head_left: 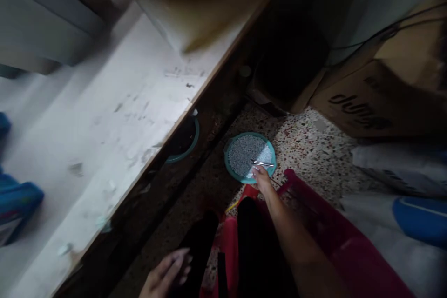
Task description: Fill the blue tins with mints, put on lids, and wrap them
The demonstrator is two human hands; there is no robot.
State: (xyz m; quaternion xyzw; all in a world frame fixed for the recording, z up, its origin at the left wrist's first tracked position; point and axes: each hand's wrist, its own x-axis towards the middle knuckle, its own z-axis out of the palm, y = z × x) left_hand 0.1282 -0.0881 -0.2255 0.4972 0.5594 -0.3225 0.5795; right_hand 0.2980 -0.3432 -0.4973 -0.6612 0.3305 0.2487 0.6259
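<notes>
My right hand (261, 178) reaches down to a round turquoise basin (228, 167) full of small white pellets (244, 152). Its fingers are drawn together at the near rim, and what they hold, if anything, is too small to make out. Just beyond the fingertips, a thin metal tool (263, 164) lies across the pellets; its exact kind is unclear. My left hand (166, 274), blurred, hangs low in front of my left leg, away from the basin. Its fingers are curled with the thumb against them, and anything inside is hidden.
A white worktop (104, 102) with dark marks runs diagonally on the left. Another turquoise basin (195, 142) is partly under its edge. Cardboard boxes (370, 102), pale sacks (391, 163) and a magenta plastic piece (335, 223) are on the right. The floor is speckled.
</notes>
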